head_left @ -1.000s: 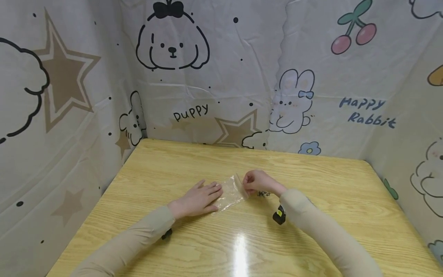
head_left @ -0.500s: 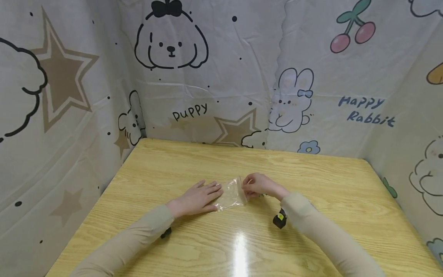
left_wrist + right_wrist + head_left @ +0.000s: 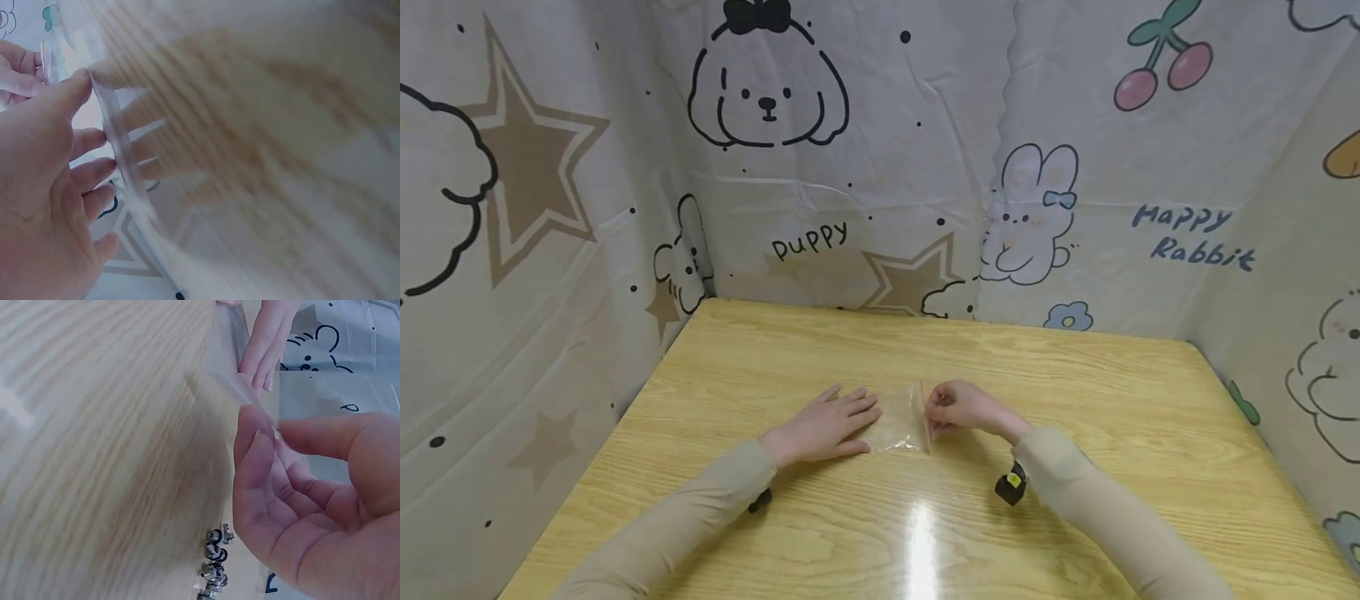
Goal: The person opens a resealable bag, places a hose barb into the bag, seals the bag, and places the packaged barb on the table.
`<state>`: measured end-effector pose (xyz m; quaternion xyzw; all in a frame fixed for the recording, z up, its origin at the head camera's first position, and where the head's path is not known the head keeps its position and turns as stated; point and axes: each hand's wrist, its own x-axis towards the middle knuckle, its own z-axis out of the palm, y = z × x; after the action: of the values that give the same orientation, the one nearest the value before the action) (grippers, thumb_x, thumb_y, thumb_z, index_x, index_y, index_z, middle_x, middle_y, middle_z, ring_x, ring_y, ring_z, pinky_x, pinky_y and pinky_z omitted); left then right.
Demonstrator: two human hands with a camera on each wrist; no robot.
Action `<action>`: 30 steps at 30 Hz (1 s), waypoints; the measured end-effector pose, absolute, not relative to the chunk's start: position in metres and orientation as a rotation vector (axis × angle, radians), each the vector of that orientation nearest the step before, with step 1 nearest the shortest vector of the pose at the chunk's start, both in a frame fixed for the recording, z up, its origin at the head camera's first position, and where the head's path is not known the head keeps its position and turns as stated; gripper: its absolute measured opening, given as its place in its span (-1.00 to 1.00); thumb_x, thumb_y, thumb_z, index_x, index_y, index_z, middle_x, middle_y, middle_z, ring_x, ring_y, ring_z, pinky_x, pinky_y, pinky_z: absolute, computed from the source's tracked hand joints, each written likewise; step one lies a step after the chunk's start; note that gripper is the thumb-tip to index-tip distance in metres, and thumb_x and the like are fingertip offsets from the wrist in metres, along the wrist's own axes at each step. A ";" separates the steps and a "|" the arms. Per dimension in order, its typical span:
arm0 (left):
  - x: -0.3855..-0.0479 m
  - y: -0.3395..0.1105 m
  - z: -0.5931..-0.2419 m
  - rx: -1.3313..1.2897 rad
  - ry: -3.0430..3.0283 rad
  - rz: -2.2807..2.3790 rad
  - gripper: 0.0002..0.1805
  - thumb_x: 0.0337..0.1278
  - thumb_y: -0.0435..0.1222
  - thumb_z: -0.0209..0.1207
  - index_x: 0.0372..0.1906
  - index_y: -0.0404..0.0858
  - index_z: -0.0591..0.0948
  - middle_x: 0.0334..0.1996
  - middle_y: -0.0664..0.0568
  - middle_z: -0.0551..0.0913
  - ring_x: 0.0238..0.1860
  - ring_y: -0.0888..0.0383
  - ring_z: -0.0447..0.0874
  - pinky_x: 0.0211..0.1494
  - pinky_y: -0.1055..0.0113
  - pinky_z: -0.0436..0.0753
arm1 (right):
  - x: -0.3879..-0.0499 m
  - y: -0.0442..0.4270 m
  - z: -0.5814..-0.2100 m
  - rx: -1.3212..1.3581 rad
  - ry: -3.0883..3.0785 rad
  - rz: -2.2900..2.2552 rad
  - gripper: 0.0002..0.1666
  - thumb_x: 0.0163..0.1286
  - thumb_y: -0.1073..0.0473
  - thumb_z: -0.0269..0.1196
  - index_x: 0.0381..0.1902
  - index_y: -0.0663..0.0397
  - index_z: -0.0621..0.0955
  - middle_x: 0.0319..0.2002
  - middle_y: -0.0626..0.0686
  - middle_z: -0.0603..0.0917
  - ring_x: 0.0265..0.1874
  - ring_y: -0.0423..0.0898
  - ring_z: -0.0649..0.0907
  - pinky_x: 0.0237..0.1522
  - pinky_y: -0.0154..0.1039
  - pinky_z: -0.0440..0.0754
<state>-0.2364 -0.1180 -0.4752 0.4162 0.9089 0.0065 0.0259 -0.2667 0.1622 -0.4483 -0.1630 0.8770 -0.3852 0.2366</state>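
A clear plastic zip bag point(image 3: 897, 421) lies on the wooden table in the head view. My left hand point(image 3: 823, 427) rests on its left end, palm down with the fingers spread and straight. At the opposite end, the thumb and fingertips of my right hand point(image 3: 966, 408) pinch the bag's edge. From the right wrist camera, that right hand point(image 3: 312, 500) holds a corner of the thin film point(image 3: 236, 386). Several small shiny metal pieces with dark rings, perhaps screws point(image 3: 214, 565), lie on the table beside it. The right hand hides them in the head view.
The table point(image 3: 820, 533) has a pale wood grain and a bright light reflection near its front. A printed cloth point(image 3: 880, 167) hangs around its back and sides. A small black device point(image 3: 1011, 485) sits under the right wrist, another point(image 3: 761, 501) under the left.
My right hand has shifted slightly toward me, and the bag's right edge now lies straighter and flatter. The small metal pieces have gone out of sight behind the right hand. My left hand stays put.
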 end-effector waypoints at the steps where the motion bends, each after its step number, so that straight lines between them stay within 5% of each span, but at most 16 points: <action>1: -0.236 -0.118 -0.475 1.284 2.807 0.022 -0.32 0.44 0.09 -0.01 0.49 -0.17 0.30 0.51 -0.10 0.27 0.54 -0.06 0.20 0.55 -0.17 0.17 | -0.266 0.162 -0.449 -0.447 2.401 -1.059 -0.78 0.44 0.17 0.20 -0.21 0.27 0.62 -0.37 0.11 0.76 -0.47 -0.22 0.71 -0.30 -0.23 0.74; 21: -0.240 -0.106 -0.471 1.306 2.856 0.106 -0.33 0.41 0.05 0.05 0.42 -0.29 0.38 0.46 -0.20 0.33 0.51 -0.14 0.24 0.52 -0.09 0.28 | -0.256 0.163 -0.450 -0.390 2.284 -1.227 -0.82 0.45 0.25 0.18 -0.21 0.32 0.60 -0.38 0.13 0.76 -0.47 -0.19 0.73 -0.26 -0.16 0.76; 30: -0.242 -0.077 -0.462 1.158 2.825 0.648 -0.60 0.36 -0.21 0.17 0.15 -0.37 0.58 0.10 -0.17 0.67 0.12 -0.02 0.66 0.26 0.14 0.60 | -0.256 0.160 -0.450 -0.396 2.277 -1.243 -0.81 0.47 0.25 0.16 -0.20 0.32 0.60 -0.37 0.12 0.75 -0.45 -0.20 0.73 -0.25 -0.19 0.76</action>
<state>-0.2416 -0.0767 -0.4622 0.3709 0.9051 0.2077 0.0101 -0.2558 0.1599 -0.4495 -0.1457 0.8388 -0.4579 0.2560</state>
